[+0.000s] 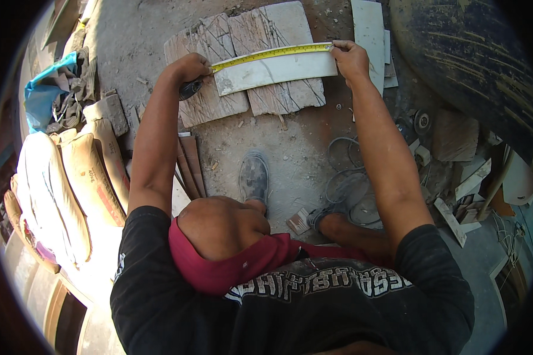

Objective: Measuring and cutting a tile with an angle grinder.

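Note:
A yellow tape measure (272, 54) is drawn out along the far edge of a white strip of tile or board (278, 72). My left hand (190, 68) is closed at the tape's left end, where the dark case partly shows beneath the fingers. At the other end, my right hand (350, 60) pinches the tape's tip against the strip's right corner. Under the strip lie two scored stone-like slabs (219, 106), side by side on the ground, with crossing grooves on their faces.
Full sacks (89, 171) and a blue plastic sheet (41, 97) lie on the left. A large dark rounded container (474, 65) stands at right, beside a long pale board (367, 41). Coiled cable (346, 177), a disc tool (421, 121) and broken tile pieces (450, 222) lie around my right arm.

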### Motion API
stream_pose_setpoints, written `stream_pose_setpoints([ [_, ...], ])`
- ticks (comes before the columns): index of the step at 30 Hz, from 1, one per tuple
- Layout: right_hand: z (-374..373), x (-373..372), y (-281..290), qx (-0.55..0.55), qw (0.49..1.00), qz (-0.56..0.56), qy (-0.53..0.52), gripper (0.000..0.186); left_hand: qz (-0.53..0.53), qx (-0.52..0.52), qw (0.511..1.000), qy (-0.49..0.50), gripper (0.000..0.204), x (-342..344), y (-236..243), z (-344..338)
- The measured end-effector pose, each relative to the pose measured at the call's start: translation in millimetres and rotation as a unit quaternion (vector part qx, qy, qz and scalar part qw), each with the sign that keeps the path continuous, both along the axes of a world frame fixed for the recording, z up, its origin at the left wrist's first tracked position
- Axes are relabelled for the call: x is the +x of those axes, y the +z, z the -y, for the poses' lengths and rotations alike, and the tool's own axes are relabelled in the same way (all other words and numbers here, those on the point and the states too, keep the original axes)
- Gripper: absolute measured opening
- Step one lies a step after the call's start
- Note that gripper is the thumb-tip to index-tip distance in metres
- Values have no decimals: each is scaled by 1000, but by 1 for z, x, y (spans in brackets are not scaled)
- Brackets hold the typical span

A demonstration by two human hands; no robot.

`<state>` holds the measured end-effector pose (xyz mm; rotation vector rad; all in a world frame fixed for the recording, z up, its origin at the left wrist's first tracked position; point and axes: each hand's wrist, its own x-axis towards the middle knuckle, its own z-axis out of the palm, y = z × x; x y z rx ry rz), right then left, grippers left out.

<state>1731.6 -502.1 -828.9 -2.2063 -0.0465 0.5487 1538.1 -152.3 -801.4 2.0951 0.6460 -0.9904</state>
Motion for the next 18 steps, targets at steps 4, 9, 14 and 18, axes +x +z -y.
stream_pose_setpoints([
  [4, -8, -8, 14, -62, 997, 50, 17, 28, -6, -6, 1000, 24, 15, -7, 0, -4],
  [9, -3, -4, 8, -91, 991, 83, 55, 28, -17, 7, 999, 28, 17, -3, -3, -4],
  [14, -6, -3, 10, -96, 989, 88, 66, 28, -17, 15, 999, 28, 15, -5, -9, -6],
  [18, -7, -4, 9, -110, 987, 97, 61, 27, -8, 6, 999, 35, 11, -3, -8, -5],
])
